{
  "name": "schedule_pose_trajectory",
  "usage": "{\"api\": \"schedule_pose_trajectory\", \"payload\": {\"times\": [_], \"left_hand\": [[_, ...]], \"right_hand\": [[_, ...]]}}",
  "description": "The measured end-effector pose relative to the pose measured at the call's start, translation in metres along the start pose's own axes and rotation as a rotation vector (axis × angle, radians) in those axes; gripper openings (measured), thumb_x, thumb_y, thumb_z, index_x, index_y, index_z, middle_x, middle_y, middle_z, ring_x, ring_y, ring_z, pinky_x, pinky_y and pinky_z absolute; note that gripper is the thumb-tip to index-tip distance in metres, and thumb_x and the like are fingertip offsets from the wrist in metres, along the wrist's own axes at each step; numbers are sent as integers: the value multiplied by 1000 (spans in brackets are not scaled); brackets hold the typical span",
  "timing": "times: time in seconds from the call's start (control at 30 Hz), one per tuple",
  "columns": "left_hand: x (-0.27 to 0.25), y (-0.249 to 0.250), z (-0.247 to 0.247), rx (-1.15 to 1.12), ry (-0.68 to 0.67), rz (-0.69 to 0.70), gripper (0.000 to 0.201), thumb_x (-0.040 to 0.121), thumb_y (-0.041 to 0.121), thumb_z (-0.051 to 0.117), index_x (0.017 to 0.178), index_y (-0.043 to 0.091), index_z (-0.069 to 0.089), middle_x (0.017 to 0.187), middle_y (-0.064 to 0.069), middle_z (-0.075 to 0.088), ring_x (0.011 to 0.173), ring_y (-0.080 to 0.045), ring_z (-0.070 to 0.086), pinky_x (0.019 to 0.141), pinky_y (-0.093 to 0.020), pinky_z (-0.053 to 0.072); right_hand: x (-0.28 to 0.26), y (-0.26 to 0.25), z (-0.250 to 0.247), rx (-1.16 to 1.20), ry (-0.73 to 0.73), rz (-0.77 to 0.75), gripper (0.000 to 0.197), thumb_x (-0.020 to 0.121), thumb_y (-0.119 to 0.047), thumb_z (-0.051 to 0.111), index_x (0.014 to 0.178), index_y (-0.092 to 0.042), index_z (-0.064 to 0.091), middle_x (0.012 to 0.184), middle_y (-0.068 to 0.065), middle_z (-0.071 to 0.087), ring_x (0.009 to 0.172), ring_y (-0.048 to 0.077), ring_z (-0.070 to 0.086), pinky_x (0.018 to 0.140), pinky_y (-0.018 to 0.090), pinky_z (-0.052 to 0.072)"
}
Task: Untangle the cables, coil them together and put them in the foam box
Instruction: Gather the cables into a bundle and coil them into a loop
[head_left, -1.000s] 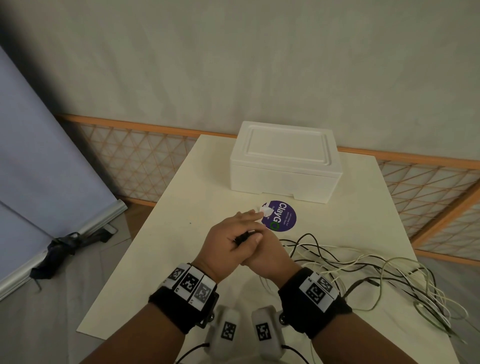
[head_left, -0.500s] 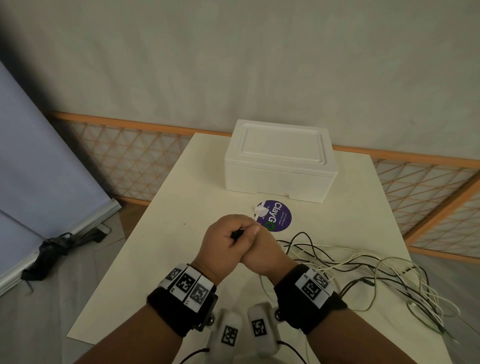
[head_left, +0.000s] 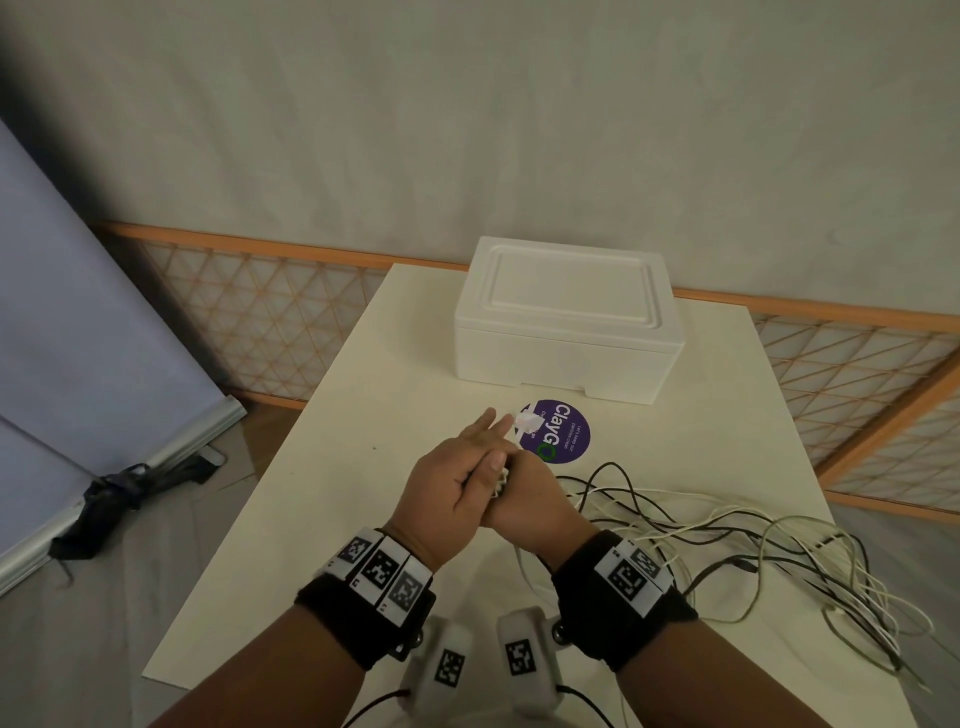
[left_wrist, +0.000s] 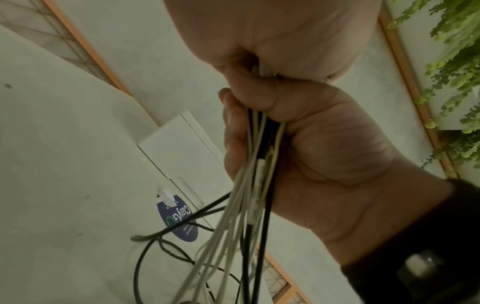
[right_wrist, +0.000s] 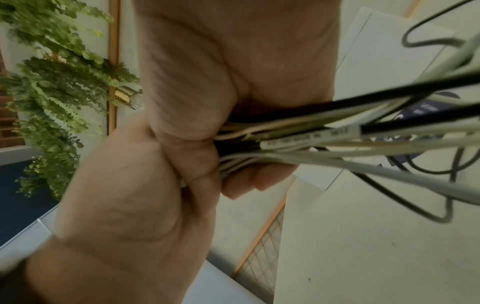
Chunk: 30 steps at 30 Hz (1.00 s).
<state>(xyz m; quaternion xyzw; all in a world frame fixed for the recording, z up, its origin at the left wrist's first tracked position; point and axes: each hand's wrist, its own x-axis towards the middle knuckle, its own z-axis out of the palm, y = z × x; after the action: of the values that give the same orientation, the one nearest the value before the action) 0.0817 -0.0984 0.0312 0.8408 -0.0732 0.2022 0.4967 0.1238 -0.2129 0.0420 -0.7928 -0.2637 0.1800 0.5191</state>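
Presently, two hands meet above the worktop (head_left: 322, 457), right hand (head_left: 524, 499) fisted round the cables (head_left: 727, 535) bundle, left hand (head_left: 452, 483) fingers extended against it, one foam box (head_left: 566, 322) lidded behind, one round sticker (head_left: 563, 431) between.

left hand (head_left: 453, 480) fingers (head_left: 485, 422) now straightened over the bundled cables (head_left: 691, 540), no longer curled

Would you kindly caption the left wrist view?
Right hand grips a bundle of black and white cables above the table.
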Motion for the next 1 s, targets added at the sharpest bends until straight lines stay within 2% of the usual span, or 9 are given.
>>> {"api": "schedule_pose_trajectory", "payload": {"times": [0.1,0.2,0.27,0.4,0.47,0.6,0.7,0.83,1.0], "left_hand": [[0,0,-2,-98,-68,4,34,97,32,38,114,25,67,131,23,54,135,-3,40,108,-17,32],[3,6,-7,-183,-178,-34,33,97,34,39,120,33,62,133,28,53,132,-3,44,107,-17,33],[5,9,-12,-293,-224,-44,39,96,42,46,133,33,52,139,22,50,131,-6,46,105,-17,35],[13,7,-29,-741,-34,-290,73,73,66,66,136,37,42,147,4,46,127,-20,53,103,-32,44],[17,8,-35,-829,28,-492,66,75,67,62,132,36,47,142,-2,51,121,-21,56,100,-34,45],[16,14,-28,-808,-75,-846,60,81,61,36,129,28,51,124,-12,62,104,-27,61,92,-46,48],[13,19,-26,-871,-120,-1001,60,93,61,31,112,17,66,105,-10,71,95,-26,67,81,-47,53],[17,25,-20,-698,-28,-1054,44,96,49,44,97,12,68,86,-9,70,80,-24,66,70,-39,54],[14,28,-11,-459,75,-978,27,99,34,42,102,19,65,103,-10,69,94,-26,66,79,-41,57]], "right_hand": [[-1,-2,0,49,1,-9,27,73,2,72,96,-10,65,79,-14,63,78,1,64,70,20,53],[0,-1,1,28,5,5,31,73,2,71,81,-26,60,79,-6,64,85,18,66,74,33,56],[2,0,2,-14,11,53,20,67,-1,69,74,-18,60,72,1,65,73,17,64,67,38,55],[2,-1,-3,45,5,103,21,66,6,65,65,-12,52,53,-10,47,46,1,40,47,14,36],[0,-2,-3,61,11,110,16,69,7,64,71,-6,56,55,-10,47,43,2,41,44,11,35],[1,-4,0,51,80,105,25,70,4,63,78,-19,61,66,-8,62,58,3,56,59,18,47],[2,-6,4,-90,22,43,35,74,-6,60,101,-28,64,86,-9,70,79,2,64,74,18,51],[7,-1,13,-398,6,23,38,79,-20,66,115,-18,54,97,0,67,87,17,63,74,30,50],[7,7,16,-355,55,62,59,70,-28,79,113,-14,42,96,1,64,82,19,65,65,30,51]]}}
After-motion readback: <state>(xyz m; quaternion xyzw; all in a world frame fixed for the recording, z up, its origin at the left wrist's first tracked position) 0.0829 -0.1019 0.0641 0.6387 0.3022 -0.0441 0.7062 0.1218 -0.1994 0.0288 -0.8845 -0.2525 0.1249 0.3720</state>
